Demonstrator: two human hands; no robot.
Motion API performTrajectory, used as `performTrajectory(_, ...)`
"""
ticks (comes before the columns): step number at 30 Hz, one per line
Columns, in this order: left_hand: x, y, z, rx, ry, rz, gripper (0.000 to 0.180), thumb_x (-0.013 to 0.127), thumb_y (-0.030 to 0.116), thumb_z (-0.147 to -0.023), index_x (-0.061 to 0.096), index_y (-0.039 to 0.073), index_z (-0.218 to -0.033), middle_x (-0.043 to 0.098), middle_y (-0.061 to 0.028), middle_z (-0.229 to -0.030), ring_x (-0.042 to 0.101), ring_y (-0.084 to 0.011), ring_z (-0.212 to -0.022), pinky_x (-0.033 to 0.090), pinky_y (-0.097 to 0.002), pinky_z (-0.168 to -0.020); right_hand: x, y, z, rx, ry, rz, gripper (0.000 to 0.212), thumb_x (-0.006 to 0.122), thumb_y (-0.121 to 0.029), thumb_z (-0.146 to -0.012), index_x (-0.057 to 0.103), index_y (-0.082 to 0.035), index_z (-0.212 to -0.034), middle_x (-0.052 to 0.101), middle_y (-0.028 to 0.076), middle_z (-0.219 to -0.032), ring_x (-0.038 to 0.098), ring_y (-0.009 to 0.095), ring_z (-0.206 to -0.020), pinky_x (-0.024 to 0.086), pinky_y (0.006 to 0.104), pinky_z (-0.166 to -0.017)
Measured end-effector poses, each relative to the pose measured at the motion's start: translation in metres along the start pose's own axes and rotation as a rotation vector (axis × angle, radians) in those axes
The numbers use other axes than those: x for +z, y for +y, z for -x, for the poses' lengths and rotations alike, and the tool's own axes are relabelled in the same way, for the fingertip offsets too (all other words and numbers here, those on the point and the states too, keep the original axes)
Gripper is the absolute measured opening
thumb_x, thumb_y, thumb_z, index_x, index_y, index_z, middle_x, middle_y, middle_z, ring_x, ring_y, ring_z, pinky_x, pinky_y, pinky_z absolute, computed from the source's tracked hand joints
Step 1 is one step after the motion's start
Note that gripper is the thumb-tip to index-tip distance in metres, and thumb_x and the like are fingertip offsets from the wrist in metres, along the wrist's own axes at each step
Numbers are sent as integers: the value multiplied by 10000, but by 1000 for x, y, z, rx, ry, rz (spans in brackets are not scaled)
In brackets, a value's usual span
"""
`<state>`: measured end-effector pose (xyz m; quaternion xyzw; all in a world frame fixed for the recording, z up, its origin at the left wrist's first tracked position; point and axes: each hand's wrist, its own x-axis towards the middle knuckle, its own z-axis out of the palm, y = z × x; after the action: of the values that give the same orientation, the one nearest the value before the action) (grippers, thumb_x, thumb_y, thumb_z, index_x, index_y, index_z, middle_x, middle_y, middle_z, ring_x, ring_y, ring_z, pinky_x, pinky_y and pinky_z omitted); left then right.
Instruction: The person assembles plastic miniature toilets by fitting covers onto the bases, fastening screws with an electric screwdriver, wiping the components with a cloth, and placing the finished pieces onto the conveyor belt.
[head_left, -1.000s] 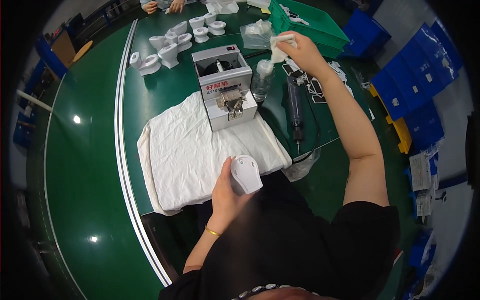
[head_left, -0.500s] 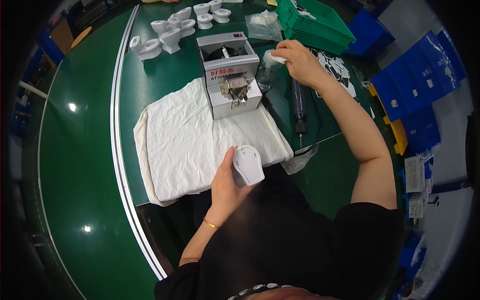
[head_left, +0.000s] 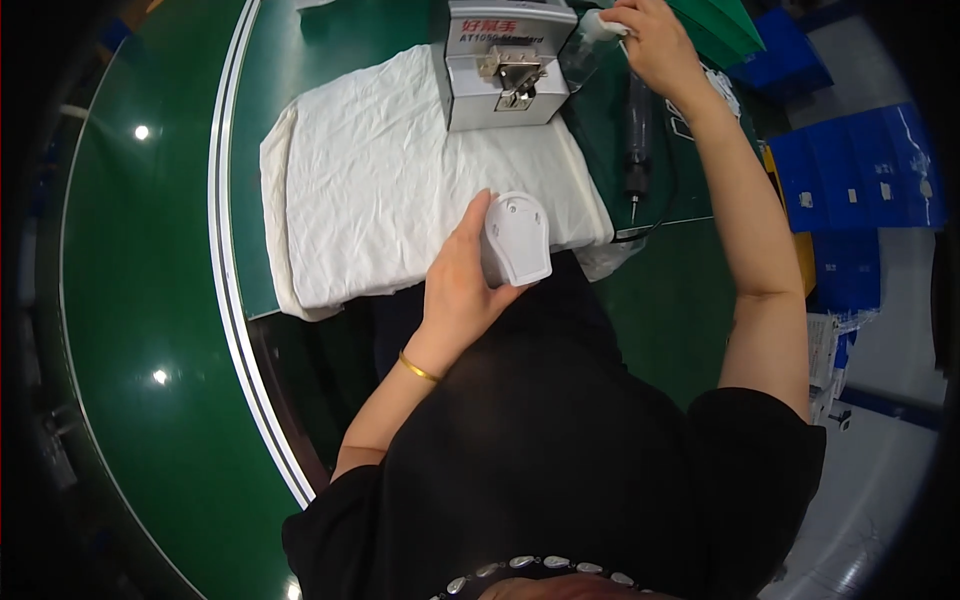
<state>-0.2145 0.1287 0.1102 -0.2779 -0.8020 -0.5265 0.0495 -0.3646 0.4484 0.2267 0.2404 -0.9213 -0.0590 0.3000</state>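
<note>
My left hand (head_left: 462, 280) holds a small white plastic housing (head_left: 517, 238), flat side up, just above the near edge of a white cloth (head_left: 400, 190) spread on the green table. My right hand (head_left: 655, 40) is stretched far forward and grips a small white wad (head_left: 603, 24) against the top of a clear bottle (head_left: 582, 62). That bottle stands right of a grey metal box-shaped machine (head_left: 505, 70) at the cloth's far end.
A dark electric screwdriver (head_left: 637, 140) lies to the right of the cloth, tip toward me. A green bin (head_left: 725, 30) sits at the far right, blue crates (head_left: 860, 180) beyond the table. A white stripe (head_left: 225, 230) curves along the green table (head_left: 130, 300).
The view has dropped closer to the table. My right hand has pulled back from the green bin to the bottle beside the grey machine. My left hand keeps the white housing.
</note>
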Motion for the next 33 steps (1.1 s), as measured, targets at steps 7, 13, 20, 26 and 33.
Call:
performTrajectory(7,5,-11,8,-53,-3,78,1059,901,145,-658,270,17,-1499,530,-221,-1404,547,-339,-1288,479,-374,-1022,-54,-54,12,45,69,-49,332,584,31,-784,699,-81,-1074,651,127,-1096,608,346,-1054,475,428,-969)
performTrajectory(13,8,-9,4,12,56,105,1029,876,77,-621,320,-5,-1483,578,-196,-1313,602,-370,-1117,517,-411,-919,-90,-193,99,-73,-195,-484,362,674,40,-693,697,-82,-1034,635,78,-961,607,277,-869,490,390,-782)
performTrajectory(20,6,-8,3,14,39,90,1029,841,21,-612,308,1,-1492,579,-199,-1310,607,-369,-1097,518,-412,-905,-67,-214,124,31,-152,-573,329,731,-7,-703,707,-65,-1026,617,72,-912,598,269,-793,491,347,-667)
performTrajectory(26,9,-9,3,-1,59,94,1038,853,41,-621,299,14,-1499,613,-192,-1216,611,-367,-1058,523,-413,-875,-78,-208,129,220,-185,-538,313,715,30,-706,702,-37,-1012,615,103,-880,605,285,-802,498,353,-688)
performTrajectory(33,8,-8,4,26,46,79,1062,855,22,-609,285,30,-1505,610,-190,-1216,611,-366,-1055,523,-416,-870,-70,-237,122,484,-220,-789,263,732,53,-749,698,-30,-997,586,97,-1025,613,211,-896,506,304,-774)
